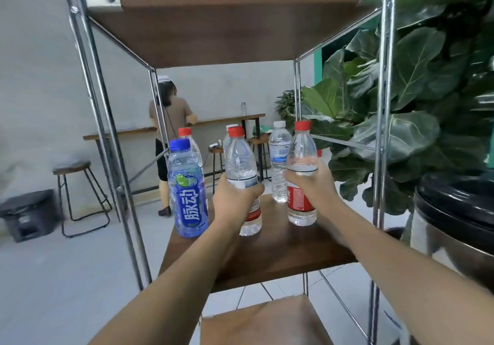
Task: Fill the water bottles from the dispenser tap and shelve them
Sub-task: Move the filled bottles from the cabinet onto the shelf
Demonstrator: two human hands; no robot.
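Note:
My left hand (235, 197) grips a clear red-capped bottle (242, 162) with a red label, standing on the wooden middle shelf (280, 248). My right hand (315, 181) grips a second red-capped, red-labelled bottle (302, 146) to its right, also upright on the shelf. A blue bottle (187, 192) with a blue cap stands at the shelf's left front. Behind it rises another red-capped bottle (191, 141). A white-capped clear bottle (279, 162) stands at the back between my hands.
The metal-framed rack has a wooden top shelf (227, 23) overhead and a lower shelf (267, 323). A large leafy plant (401, 90) crowds the right side. A black-lidded steel vessel (454, 224) sits at right. A person (168, 136), stools and a wall counter are behind.

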